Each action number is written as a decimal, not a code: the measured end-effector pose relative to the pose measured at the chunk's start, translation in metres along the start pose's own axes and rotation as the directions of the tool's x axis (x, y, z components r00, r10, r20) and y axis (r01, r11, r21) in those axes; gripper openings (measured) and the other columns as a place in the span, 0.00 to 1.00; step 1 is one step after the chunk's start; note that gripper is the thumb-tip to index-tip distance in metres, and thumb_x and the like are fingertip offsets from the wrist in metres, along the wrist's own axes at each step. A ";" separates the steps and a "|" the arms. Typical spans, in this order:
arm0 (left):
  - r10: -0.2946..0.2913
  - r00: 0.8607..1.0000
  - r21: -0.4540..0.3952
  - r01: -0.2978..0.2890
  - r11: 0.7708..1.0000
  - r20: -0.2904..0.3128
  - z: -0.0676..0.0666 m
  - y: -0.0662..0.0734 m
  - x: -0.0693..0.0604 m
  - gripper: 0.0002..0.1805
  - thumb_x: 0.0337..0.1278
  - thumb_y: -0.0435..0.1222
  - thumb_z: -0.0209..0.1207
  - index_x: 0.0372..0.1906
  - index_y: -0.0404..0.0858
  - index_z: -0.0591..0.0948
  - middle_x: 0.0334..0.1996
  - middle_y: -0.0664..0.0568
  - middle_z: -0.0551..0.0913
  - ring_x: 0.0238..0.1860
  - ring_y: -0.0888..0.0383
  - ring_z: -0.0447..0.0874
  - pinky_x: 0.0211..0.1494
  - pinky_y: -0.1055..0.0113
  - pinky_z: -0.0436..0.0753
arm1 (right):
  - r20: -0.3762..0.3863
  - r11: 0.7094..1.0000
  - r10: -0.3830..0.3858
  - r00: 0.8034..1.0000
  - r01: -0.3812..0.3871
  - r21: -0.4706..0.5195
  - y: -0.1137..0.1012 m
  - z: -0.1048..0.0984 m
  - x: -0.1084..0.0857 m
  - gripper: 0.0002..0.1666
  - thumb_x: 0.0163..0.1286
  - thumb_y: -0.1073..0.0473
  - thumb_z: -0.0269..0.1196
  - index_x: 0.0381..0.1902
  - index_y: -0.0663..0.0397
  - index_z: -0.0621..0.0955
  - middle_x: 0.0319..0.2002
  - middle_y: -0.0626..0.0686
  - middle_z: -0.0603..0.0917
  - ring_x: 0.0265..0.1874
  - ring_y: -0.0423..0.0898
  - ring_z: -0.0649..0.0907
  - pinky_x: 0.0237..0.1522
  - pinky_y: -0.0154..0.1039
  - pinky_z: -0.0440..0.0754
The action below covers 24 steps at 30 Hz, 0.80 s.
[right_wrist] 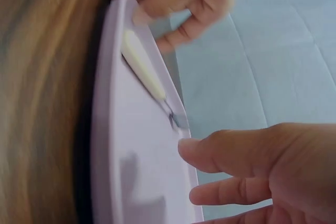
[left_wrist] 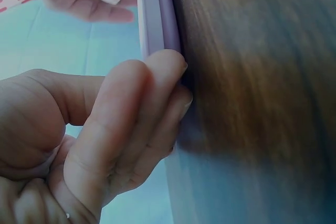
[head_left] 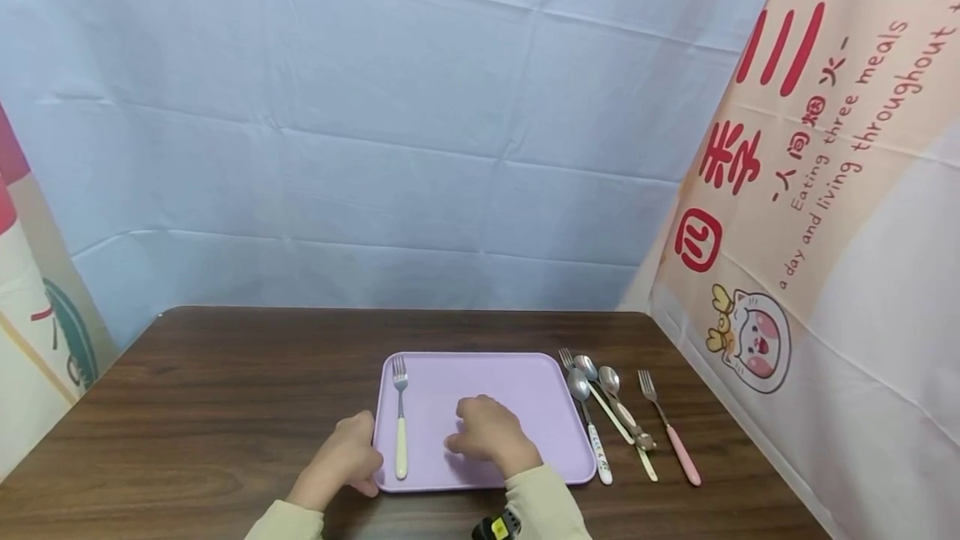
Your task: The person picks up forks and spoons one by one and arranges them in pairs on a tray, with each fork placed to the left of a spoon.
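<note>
A lilac tray [head_left: 517, 423] lies on the table, with a fork [head_left: 401, 440] on its left side, tines pointing away and cream handle toward me. My left hand [head_left: 347, 450] holds the tray's left edge near the front corner. Its fingers [left_wrist: 165, 77] lie along the outside of the rim, and in the right wrist view the thumb [right_wrist: 140, 18] reaches the inner side. Over the middle of the tray hovers my right hand [head_left: 497, 433], holding nothing. Its thumb and fingers are apart in the right wrist view, and its shadow falls on the tray.
Right of the tray lie a white-handled spoon [head_left: 579, 386], a spoon with an animal-shaped handle end [head_left: 626, 415], other overlapping cutlery and a pink-handled fork [head_left: 681, 452]. A pale cloth [head_left: 375, 148] hangs behind the dark wooden table [head_left: 247, 390]; a printed cloth [head_left: 862, 273] hangs at the right.
</note>
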<state>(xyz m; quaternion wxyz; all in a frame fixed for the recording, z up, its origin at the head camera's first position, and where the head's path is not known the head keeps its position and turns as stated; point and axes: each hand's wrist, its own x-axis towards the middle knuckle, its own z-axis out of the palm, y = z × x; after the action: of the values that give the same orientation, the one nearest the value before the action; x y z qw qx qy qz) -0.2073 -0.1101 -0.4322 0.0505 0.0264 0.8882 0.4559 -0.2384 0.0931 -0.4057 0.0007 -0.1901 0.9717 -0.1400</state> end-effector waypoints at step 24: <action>-0.027 1.000 -0.003 0.027 1.000 0.016 0.001 0.000 -0.001 0.13 0.31 0.16 0.51 0.30 0.23 0.66 0.19 0.39 0.71 0.09 0.53 0.78 0.13 0.67 0.82 | -0.048 0.975 0.220 0.974 -0.220 -0.012 0.088 -0.033 -0.019 0.20 0.47 0.59 0.66 0.40 0.62 0.81 0.37 0.57 0.82 0.36 0.53 0.80 0.34 0.50 0.81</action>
<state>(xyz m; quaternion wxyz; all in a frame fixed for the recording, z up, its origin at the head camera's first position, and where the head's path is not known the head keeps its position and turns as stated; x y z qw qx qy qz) -0.2064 -0.1089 -0.4324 0.0638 0.0179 0.8873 0.4563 -0.2551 0.1876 -0.3987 -0.0078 -0.0780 0.9877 -0.1351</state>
